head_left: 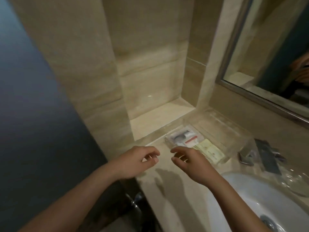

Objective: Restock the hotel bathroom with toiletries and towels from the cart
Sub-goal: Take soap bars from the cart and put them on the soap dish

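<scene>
Hotel bathroom: white sink [247,198] lower right, framed mirror [267,64] upper right, beige tiled wall niche [150,81] centre.

We count one tray [230,129], one clear packet [180,137], one pale packet [209,150], one basin [247,200], one faucet [265,155], one mirror [274,61].

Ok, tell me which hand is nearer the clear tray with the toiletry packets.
Right. The right hand hovers at the near-left corner of the clear tray; the left hand hangs farther left above the counter, apart from the tray.
</scene>
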A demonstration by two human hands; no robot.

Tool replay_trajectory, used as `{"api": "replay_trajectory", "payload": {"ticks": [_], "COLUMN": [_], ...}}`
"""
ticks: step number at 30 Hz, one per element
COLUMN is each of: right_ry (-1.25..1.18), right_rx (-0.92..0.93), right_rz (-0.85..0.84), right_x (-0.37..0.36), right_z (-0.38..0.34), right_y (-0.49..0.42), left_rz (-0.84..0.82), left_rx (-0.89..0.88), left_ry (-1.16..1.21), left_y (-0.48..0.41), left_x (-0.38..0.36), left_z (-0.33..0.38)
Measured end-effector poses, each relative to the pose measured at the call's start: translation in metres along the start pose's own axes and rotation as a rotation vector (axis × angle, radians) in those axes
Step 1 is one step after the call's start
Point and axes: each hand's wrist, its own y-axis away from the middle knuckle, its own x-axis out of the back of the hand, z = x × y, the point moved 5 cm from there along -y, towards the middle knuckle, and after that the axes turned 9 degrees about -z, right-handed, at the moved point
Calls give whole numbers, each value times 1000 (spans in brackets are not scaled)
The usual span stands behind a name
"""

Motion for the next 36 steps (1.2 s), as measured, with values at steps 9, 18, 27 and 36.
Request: {"api": "replay_trajectory", "payload": {"ticks": [9, 18, 27, 36], "right_ry": [106, 270, 347, 242], "right_rx": [299, 629, 929, 1082], "right_rz": [-223, -506, -710, -903], "right_x": [-89, -204, -339, -482], "right_z": [-117, -263, -405, -528], "right_y": [-2, 24, 125, 258], "left_rz": [259, 580, 828, 968], "left_rx": [304, 622, 833, 967], "left_ry": [-2, 109, 230, 236], "left_y": [169, 364, 572, 775], "left_x": [0, -28, -95, -174], "left_z": [-52, -93, -105, -106]}}
